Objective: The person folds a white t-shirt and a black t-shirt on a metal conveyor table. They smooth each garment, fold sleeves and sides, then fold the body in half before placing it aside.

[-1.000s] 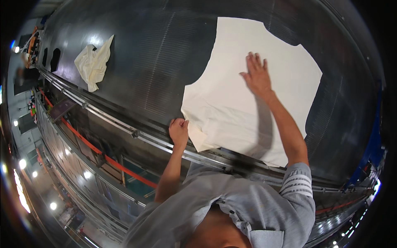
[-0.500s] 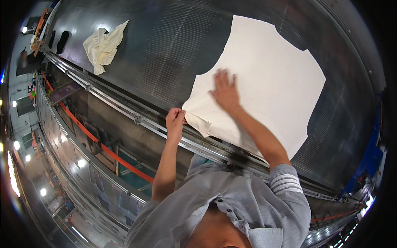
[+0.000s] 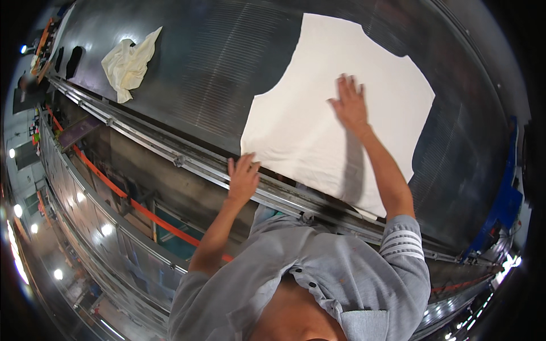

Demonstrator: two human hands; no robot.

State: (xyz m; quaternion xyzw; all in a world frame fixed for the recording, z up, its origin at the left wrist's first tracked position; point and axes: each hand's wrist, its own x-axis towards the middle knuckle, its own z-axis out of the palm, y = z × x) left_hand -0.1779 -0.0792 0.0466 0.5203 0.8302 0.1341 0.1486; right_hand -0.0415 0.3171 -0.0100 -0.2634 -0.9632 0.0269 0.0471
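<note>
A large white cut piece of fabric [image 3: 318, 102] lies flat on a dark ribbed metal table [image 3: 216, 62]. My right hand [image 3: 350, 105] rests flat on the middle of the fabric, fingers spread. My left hand [image 3: 243, 177] sits at the fabric's near left corner, over the table's metal edge rail [image 3: 187, 165], fingers loosely open and touching the cloth edge. Neither hand grips anything.
A crumpled pale cream cloth [image 3: 128, 62] lies on the table at the far left. An orange bar [image 3: 108, 187] runs below the table edge. A blue frame part [image 3: 503, 210] stands at the right end.
My right hand slid from the fabric's near left part up to its middle. My left hand opened and moved slightly along the corner. The fabric lies flatter.
</note>
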